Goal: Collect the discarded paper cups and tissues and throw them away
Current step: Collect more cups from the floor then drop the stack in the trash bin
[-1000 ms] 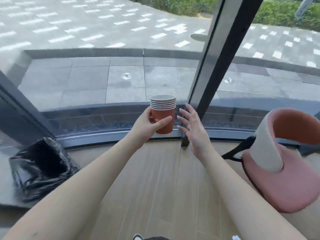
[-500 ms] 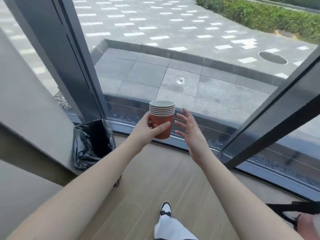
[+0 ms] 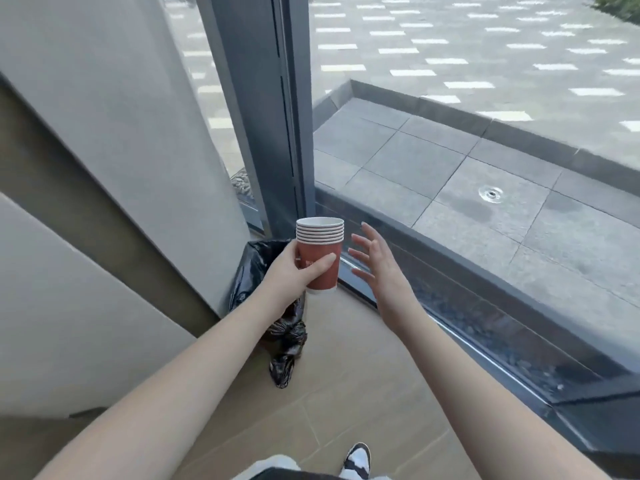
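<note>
The left hand [image 3: 291, 271] holds a nested stack of red paper cups [image 3: 319, 256] upright at frame center, fingers and thumb wrapped around the lowest cup. The right hand [image 3: 379, 268] hovers just right of the stack, apart from it, fingers spread and holding nothing. A black trash bag [image 3: 258, 268] sits on the wooden floor [image 3: 346, 375], partly hidden behind the left hand, beside the window frame [image 3: 277, 116].

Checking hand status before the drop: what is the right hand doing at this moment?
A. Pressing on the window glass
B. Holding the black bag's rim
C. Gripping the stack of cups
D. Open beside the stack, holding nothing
D: the right hand has its fingers spread just right of the stack of red paper cups, clear of it, while the left hand alone grips the stack in front of the black trash bag.
</note>
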The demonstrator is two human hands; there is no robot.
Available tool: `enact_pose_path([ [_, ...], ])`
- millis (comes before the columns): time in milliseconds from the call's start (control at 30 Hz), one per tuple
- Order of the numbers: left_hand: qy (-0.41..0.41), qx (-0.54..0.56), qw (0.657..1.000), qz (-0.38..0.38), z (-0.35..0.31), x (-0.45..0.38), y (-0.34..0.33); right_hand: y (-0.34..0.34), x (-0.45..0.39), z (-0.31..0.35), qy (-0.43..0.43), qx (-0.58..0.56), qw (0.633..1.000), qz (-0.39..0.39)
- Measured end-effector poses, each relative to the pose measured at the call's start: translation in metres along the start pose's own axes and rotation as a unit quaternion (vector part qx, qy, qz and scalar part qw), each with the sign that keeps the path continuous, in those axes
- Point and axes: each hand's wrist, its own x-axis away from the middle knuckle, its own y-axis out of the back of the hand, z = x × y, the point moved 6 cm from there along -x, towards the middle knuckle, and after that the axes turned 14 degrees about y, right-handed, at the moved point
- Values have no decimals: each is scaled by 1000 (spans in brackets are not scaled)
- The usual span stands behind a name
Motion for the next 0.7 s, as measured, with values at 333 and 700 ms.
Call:
enact_pose_path([
  [333,36,35,996,-77,17,-37,82,-73,-59,-32,-40,-18,996,73],
  [700,94,9,991,-92,57,-123,171,-147,-128,-79,-87,0,996,35],
])
